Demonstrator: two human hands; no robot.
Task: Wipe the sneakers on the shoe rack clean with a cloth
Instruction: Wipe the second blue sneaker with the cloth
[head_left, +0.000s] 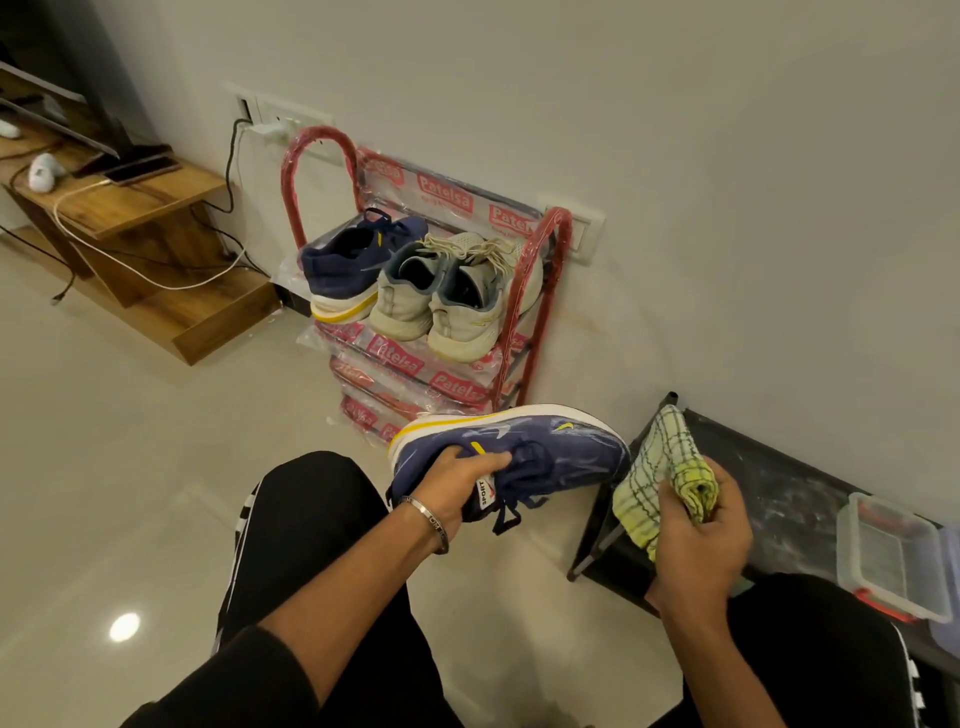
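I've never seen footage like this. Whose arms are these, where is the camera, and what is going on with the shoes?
There is no machine: a person wears a camera on their head, looking down at their own hands. The left hand grips a navy sneaker tipped on its side. The right hand holds a bunched checked cloth for wiping. Ahead, a red shoe rack against the wall carries the matching navy sneaker and a pair of pale grey sneakers. At right, a clear plastic box sits on a low black shelf.
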